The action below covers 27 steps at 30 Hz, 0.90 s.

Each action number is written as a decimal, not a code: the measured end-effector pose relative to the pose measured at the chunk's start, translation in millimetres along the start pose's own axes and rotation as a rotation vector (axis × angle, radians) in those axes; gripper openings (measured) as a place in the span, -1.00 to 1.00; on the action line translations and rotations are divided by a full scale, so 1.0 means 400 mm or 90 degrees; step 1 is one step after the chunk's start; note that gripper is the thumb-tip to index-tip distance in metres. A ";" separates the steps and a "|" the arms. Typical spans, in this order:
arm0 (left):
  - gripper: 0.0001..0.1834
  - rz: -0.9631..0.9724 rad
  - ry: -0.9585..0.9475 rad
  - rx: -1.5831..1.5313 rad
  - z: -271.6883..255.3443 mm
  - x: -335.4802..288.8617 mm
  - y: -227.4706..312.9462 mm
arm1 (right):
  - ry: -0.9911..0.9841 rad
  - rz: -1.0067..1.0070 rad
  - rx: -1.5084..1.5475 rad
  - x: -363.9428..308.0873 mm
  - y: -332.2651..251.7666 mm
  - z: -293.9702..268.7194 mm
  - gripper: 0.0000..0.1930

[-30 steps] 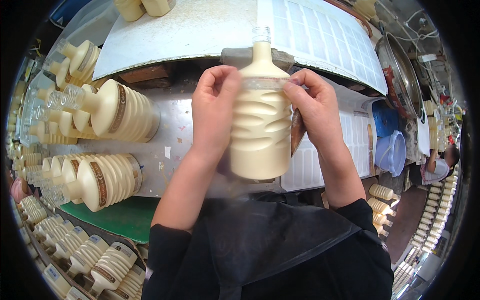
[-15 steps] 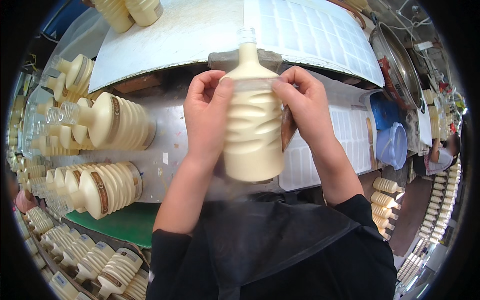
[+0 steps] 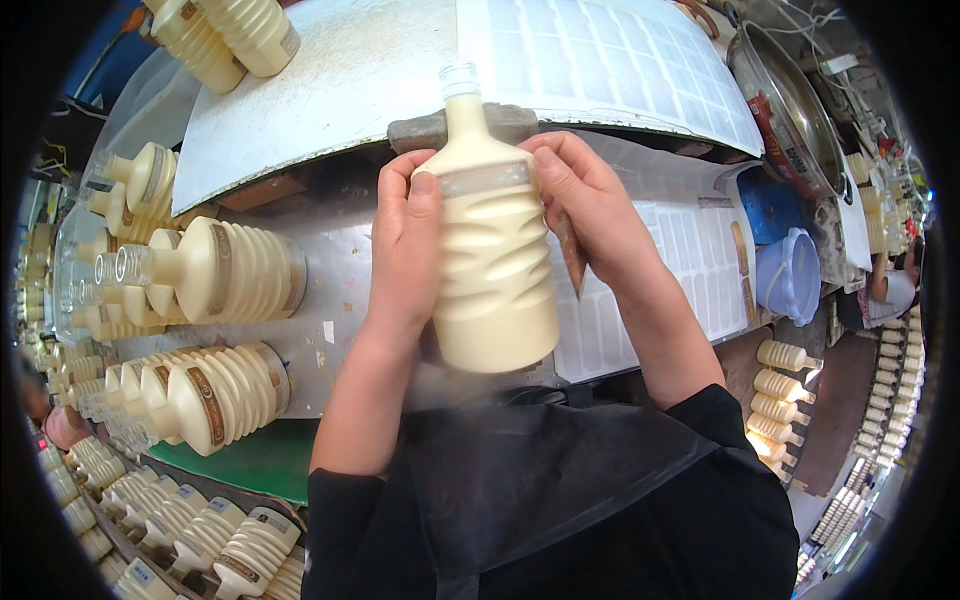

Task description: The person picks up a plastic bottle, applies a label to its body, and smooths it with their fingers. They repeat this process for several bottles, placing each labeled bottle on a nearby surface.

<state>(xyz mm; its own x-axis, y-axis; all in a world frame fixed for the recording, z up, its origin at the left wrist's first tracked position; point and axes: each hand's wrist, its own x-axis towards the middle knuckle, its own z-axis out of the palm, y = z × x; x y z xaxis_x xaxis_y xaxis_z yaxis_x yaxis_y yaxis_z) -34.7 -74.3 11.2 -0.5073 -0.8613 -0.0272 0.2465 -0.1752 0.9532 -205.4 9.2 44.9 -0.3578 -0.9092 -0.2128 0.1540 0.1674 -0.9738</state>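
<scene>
Cream bottle (image 3: 497,285): lies back over the surface (image 3: 336,285) between both hands, base toward the near edge, clear neck tip toward the far edge; whether it touches the surface I cannot tell.
Strip (image 3: 487,180): spans the bottle's front just below the shoulder; I judge this stretch placed and its two ends left to settle, the back being hidden from me.
Left hand (image 3: 402,240): thumb at the strip's left end, other fingers bent beside the bottle; I cannot tell whether they pinch or merely press.
Right hand (image 3: 600,210): thumb and forefinger close by the strip's right end, the lower fingers clamped on a brown pointed piece (image 3: 572,258).
Banded bottles (image 3: 255,270): grouped toward the surface's left edge, brown bands on; I count these done.
White sheet (image 3: 680,270): flat toward the right edge.
</scene>
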 end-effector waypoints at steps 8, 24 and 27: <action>-0.63 0.001 0.007 0.069 0.006 0.005 0.000 | 0.006 -0.018 -0.002 0.005 0.020 0.010 -0.71; -0.43 0.068 0.057 0.314 0.018 -0.028 0.023 | -0.016 -0.023 0.036 0.005 0.017 0.001 -0.66; -0.39 0.041 0.009 0.271 0.020 -0.022 0.016 | -0.004 -0.031 0.028 0.001 0.014 0.003 -0.69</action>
<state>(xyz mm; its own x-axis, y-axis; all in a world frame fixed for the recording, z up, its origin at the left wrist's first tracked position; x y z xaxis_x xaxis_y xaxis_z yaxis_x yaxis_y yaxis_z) -35.0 -64.0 19.9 -0.4903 -0.8709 0.0346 -0.0873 0.0886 0.9922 -203.4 9.4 39.7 -0.3599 -0.9184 -0.1642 0.1767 0.1057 -0.9786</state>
